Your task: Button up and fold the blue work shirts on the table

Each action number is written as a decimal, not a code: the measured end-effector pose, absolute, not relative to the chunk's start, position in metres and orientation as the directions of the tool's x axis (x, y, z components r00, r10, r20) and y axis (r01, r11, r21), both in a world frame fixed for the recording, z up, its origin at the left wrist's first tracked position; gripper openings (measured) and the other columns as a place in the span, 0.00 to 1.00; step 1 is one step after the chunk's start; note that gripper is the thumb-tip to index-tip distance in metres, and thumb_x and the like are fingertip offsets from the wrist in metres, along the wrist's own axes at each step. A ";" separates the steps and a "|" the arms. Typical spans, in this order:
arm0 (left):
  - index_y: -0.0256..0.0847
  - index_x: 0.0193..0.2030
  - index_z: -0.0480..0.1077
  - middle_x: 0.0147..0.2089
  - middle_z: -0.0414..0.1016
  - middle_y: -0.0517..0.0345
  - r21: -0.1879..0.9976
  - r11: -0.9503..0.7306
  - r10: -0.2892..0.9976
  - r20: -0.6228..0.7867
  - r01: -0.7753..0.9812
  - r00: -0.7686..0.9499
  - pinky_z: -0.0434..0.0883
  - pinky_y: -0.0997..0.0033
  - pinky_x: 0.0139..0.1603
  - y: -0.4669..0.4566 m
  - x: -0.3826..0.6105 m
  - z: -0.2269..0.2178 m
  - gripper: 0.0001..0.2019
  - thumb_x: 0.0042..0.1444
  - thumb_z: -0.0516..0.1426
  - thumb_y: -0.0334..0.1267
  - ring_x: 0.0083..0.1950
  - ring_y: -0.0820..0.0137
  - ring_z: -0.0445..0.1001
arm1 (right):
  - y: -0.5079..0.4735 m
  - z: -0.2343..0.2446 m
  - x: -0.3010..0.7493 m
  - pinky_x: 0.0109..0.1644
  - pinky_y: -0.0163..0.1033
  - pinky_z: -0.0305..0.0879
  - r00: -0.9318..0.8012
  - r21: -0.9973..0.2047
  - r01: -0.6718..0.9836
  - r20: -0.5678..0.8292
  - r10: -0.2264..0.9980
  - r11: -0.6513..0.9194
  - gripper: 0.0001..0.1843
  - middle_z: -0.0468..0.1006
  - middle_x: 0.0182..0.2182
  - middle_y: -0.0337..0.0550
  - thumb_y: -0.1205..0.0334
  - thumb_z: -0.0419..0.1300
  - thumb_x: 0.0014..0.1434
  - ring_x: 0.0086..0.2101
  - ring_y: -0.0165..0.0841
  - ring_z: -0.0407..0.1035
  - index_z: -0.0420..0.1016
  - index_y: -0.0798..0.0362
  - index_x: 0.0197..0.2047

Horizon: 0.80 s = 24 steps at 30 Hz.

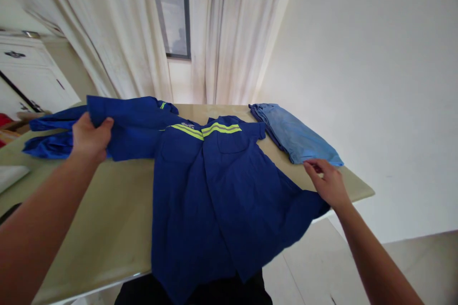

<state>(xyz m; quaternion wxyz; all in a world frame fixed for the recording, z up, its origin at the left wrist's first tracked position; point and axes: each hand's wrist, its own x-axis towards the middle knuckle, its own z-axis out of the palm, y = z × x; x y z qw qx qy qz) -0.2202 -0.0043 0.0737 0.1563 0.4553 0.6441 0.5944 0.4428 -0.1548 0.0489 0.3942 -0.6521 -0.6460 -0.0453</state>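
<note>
looks like i'm on the spreading-out step: dark blue work shirt mid-frame, partly on the table, left grip pinching its sleeve. right grip is at the hem corner, can't tell if it's pinching. next move probably calls for an even pull.

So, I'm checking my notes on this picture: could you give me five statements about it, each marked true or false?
1. The left hand grips a sleeve of the dark-blue cloth shirt. True.
2. A light-blue folded cloth garment lies right of the shirt. True.
3. The shirt is plain. False: yellow-green and grey stripes cross it.
4. No part of the shirt overhangs. False: its hem reaches past the pale glossy tabletop.
</note>
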 end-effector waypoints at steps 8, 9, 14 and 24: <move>0.39 0.59 0.73 0.63 0.78 0.51 0.518 0.000 0.789 0.526 0.855 -0.318 0.67 0.36 0.68 -0.019 -0.214 0.068 0.23 0.61 0.57 0.48 0.68 0.42 0.71 | 0.035 0.047 0.408 0.68 0.61 0.64 -0.128 -0.374 0.886 0.373 0.919 0.275 0.31 0.77 0.61 0.63 0.49 0.66 0.62 0.60 0.54 0.72 0.75 0.58 0.62; 0.36 0.60 0.73 0.61 0.79 0.48 0.487 -0.056 0.848 0.484 0.872 -0.216 0.69 0.41 0.68 -0.009 -0.201 0.071 0.22 0.62 0.55 0.44 0.65 0.48 0.75 | 0.055 0.047 0.402 0.70 0.61 0.61 -0.144 -0.360 0.889 0.368 0.919 0.284 0.33 0.74 0.64 0.65 0.51 0.67 0.60 0.63 0.55 0.68 0.74 0.60 0.64; 0.33 0.63 0.72 0.63 0.78 0.38 0.350 -0.062 0.964 0.263 0.935 -0.034 0.69 0.51 0.68 0.057 -0.138 0.066 0.23 0.66 0.52 0.43 0.66 0.49 0.74 | 0.117 0.042 0.374 0.70 0.55 0.61 -0.072 -0.165 0.981 0.154 0.986 0.097 0.37 0.72 0.66 0.63 0.61 0.69 0.59 0.66 0.51 0.66 0.69 0.58 0.70; 0.46 0.63 0.76 0.67 0.74 0.38 0.143 0.111 0.985 -0.144 0.983 -0.090 0.62 0.33 0.65 0.128 -0.141 0.037 0.35 0.54 0.62 0.65 0.68 0.33 0.67 | 0.082 0.087 0.423 0.52 0.48 0.68 0.116 0.257 0.949 0.257 0.959 -0.184 0.21 0.82 0.52 0.63 0.62 0.52 0.70 0.50 0.50 0.78 0.81 0.57 0.58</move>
